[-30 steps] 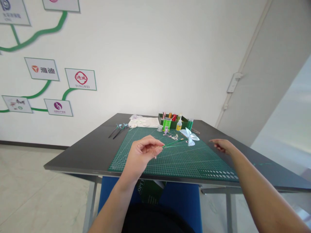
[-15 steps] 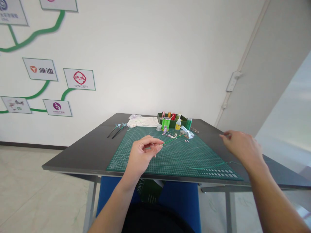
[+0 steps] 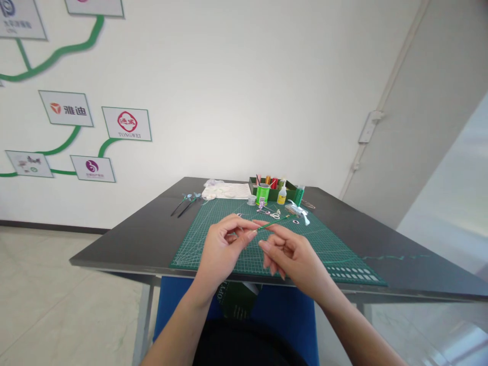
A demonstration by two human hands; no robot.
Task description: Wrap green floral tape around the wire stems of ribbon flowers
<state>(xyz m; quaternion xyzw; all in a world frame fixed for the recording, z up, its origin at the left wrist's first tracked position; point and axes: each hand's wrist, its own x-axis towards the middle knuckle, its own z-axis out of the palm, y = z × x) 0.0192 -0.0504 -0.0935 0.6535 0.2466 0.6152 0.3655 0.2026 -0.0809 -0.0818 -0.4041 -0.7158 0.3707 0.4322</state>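
My left hand (image 3: 224, 246) pinches one end of a thin green stem (image 3: 275, 222) between thumb and fingertips. The stem slants up to the right over the green cutting mat (image 3: 213, 218). A pale blue ribbon bow (image 3: 299, 211) shows near its far end; whether the two are joined I cannot tell. Close beside, my right hand (image 3: 292, 254) has its index finger stretched along the stem toward the left fingertips. Its thumb stands apart and the other fingers curl loosely, with nothing visible in them. A fine green thread (image 3: 385, 257) trails over the mat's right side and the dark tabletop.
Behind the mat stand a green tin (image 3: 262, 194), a glue bottle (image 3: 282, 194) and a green box (image 3: 292, 190) of thread spools. Small scissors (image 3: 274, 215) lie before them. Two dark-stemmed pieces (image 3: 187, 205) lie left, near a white sheet (image 3: 238, 190).
My right hand has come in from the far right to beside my left hand. The left hand keeps its pinch on the stem, and the blue bow has turned slightly.
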